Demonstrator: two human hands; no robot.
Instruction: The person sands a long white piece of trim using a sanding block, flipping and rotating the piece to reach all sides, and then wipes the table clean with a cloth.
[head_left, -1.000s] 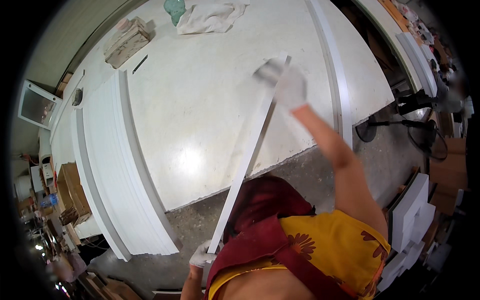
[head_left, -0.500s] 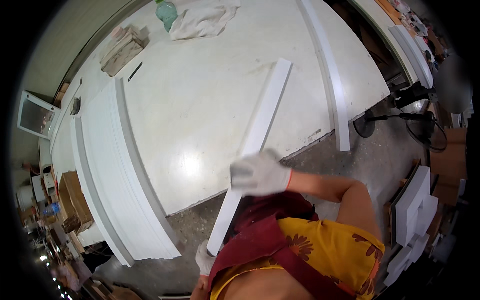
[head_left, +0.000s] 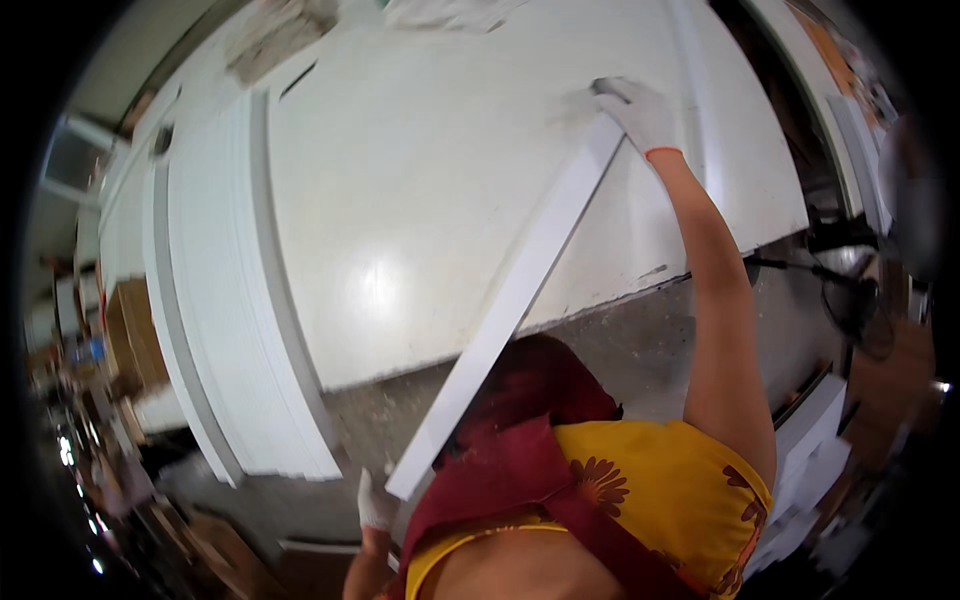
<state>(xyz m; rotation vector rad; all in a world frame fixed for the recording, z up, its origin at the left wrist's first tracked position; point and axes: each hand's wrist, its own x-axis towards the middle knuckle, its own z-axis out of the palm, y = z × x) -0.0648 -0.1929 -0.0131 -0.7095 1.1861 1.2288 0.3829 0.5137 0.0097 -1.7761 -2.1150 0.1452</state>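
A long white strip (head_left: 520,290) lies slantwise on the white tabletop, its near end jutting past the front edge toward my apron. My right hand (head_left: 640,112), in a white knit glove with an orange cuff, is at the strip's far end. Its fingers are closed on a small grey block (head_left: 606,88), like a sanding block, partly hidden and blurred. Down by the near end is my gloved left hand (head_left: 376,503), its fingers stretched out. A narrow gap seems to part it from the strip.
White moulded boards (head_left: 215,290) lie across the table at left, overhanging its front edge. Another long white strip (head_left: 700,110) is at right. A cloth (head_left: 450,12) and a worn block (head_left: 275,40) rest at the back. A cardboard box (head_left: 135,335) stands left; white pieces (head_left: 805,450) are stacked right.
My right hand has slid the grey block up along the strip, from near the table's front edge to the far end. My left hand has come off the near end, fingers extended.
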